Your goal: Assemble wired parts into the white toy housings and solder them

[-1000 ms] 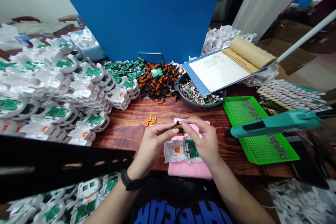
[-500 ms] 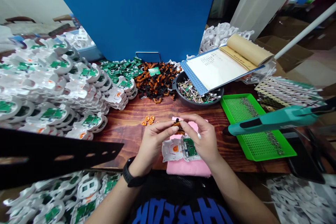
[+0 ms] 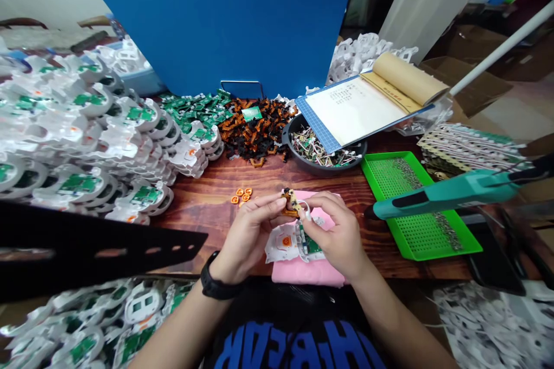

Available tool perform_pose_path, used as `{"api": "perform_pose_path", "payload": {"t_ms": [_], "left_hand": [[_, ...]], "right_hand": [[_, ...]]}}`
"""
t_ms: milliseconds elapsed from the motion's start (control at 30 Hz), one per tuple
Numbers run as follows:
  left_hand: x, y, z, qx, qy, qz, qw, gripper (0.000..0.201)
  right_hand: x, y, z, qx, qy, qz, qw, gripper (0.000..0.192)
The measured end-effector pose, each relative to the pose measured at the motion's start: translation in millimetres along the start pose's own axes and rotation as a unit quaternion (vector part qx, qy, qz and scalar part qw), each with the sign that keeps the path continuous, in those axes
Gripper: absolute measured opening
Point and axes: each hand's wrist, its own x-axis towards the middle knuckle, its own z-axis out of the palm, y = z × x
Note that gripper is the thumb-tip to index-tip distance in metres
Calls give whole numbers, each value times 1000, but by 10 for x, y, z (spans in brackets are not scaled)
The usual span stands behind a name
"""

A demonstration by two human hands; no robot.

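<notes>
Above the pink cloth [image 3: 298, 274], my left hand [image 3: 249, 236] pinches a small orange-and-black plastic part [image 3: 287, 211] with a little pale circuit board [image 3: 295, 203] against it. My right hand [image 3: 340, 235] grips a thin white cable [image 3: 305, 204] that curves from that board. Its thumb and fingers are closed near the part's right side; the exact contact is hidden. Under both hands lies a white plastic shell [image 3: 277, 251] with an orange button piece [image 3: 286, 241]. A green circuit board [image 3: 308, 242] sits in its right half, partly covered by my right hand.
Orange rings [image 3: 240, 196] lie left of my hands. Behind are heaps of orange-black parts [image 3: 255, 132] and green boards [image 3: 194, 109], plus a cable bowl [image 3: 322, 170] under a clipboard [image 3: 361, 109]. White shells [image 3: 130, 147] are stacked left. A teal electric screwdriver [image 3: 445, 193] overhangs a green tray [image 3: 418, 248].
The orange-and-black part has been turned and raised slightly, so the pale board and white cable now show. My right hand has shifted to the cable side. The view has moved a little.
</notes>
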Motion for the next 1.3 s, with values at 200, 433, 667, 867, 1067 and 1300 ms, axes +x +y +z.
{"api": "perform_pose_path", "payload": {"t_ms": [200, 433, 667, 867, 1067, 1300], "left_hand": [[49, 40, -64, -85, -46, -120, 988, 8], [48, -66, -153, -163, -196, -246, 935, 15], [14, -141, -180, -134, -181, -259, 939, 6], [-50, -43, -160, 31, -170, -216, 961, 21], [-105, 145, -213, 540, -134, 73, 828, 71], [-118, -231, -164, 755, -54, 112, 643, 52]], "right_hand": [[-13, 21, -134, 15, -5, -46, 999, 30], [48, 111, -211, -116, 5, -247, 962, 30], [28, 112, -185, -47, -35, -168, 984, 16], [-8, 84, -170, 25, -13, -102, 994, 16], [-74, 244, -421, -176, 160, -122, 964, 22], [-305, 185, -501, -276, 154, -155, 936, 35]]}}
